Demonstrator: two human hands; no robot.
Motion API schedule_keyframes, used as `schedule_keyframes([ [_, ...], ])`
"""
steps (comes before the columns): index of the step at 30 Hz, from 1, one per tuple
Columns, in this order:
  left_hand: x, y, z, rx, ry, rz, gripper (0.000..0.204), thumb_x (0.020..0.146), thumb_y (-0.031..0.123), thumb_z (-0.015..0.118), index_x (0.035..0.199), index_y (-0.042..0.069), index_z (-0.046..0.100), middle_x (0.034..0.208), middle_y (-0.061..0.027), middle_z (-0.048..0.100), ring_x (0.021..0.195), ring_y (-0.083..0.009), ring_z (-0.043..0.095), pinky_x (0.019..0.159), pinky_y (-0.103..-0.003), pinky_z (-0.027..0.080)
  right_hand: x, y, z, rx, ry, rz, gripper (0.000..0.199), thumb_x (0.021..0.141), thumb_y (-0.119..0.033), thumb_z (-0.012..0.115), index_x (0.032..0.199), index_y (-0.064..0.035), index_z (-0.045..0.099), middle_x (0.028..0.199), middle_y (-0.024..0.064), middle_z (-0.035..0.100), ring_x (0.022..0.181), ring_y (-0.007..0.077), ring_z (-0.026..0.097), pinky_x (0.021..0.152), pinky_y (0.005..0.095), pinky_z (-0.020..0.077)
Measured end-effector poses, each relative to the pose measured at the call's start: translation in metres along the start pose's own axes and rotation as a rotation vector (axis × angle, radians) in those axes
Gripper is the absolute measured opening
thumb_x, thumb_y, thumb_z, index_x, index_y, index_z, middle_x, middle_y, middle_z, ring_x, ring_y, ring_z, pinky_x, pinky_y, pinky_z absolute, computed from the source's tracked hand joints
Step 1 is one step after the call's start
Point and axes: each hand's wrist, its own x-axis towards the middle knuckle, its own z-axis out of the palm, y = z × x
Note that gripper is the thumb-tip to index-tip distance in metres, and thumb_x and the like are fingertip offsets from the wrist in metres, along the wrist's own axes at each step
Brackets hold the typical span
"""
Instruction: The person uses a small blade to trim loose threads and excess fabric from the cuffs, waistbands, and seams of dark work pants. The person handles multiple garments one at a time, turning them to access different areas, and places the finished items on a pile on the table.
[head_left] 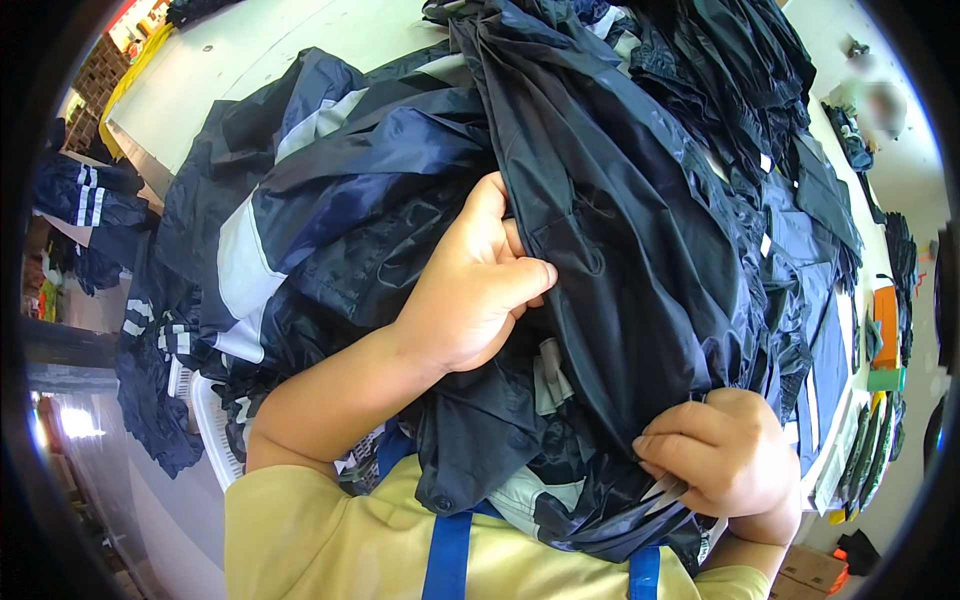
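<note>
A black, shiny nylon garment (630,250) stretches down the middle, its long edge running from the top toward my lap. My left hand (480,285) is closed on that edge about halfway down, thumb on top. Lower right, my right hand (725,450) pinches the lower part of the same garment between thumb and fingers. Thin silvery-grey blades or strips (662,492) show just under the right fingers; I cannot tell whether they are a small tool or trim. Beside my left hand lies a dark navy garment with a pale grey reflective panel (245,260).
More dark garments (720,70) are heaped at the far right. A white plastic basket (212,425) stands left of my left forearm. The pale tabletop (220,75) shows at the back left. An orange thing (885,325) and hanging clothes are along the right side.
</note>
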Motion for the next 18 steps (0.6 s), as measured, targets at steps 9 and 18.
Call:
schedule_keyframes([
  [9, -0.007, 0.001, 0.009, -0.121, -0.026, 0.097, 0.056, 0.077, -0.013, 0.045, 0.130, 0.004, 0.035, 0.106, -0.0080, 0.062, 0.085, -0.0110, 0.061, 0.070, -0.023, 0.046, 0.006, 0.003, -0.025, 0.178, 0.032, 0.216, 0.023, 0.064, -0.022, 0.077, 0.081, -0.0102, 0.067, 0.070, 0.0042, 0.064, 0.059, 0.0216, 0.061, 0.052, 0.0301, 0.0453],
  [18, -0.006, 0.010, 0.009, -0.358, -0.086, -0.064, 0.031, 0.084, -0.006, 0.052, 0.115, -0.001, 0.053, 0.107, -0.0086, 0.063, 0.093, -0.0135, 0.061, 0.084, -0.029, 0.049, 0.074, 0.019, -0.006, 0.005, 0.442, 0.362, 0.017, 0.072, 0.000, 0.069, 0.086, -0.0017, 0.058, 0.065, 0.0113, 0.055, 0.051, 0.0211, 0.052, 0.050, 0.0289, 0.0422],
])
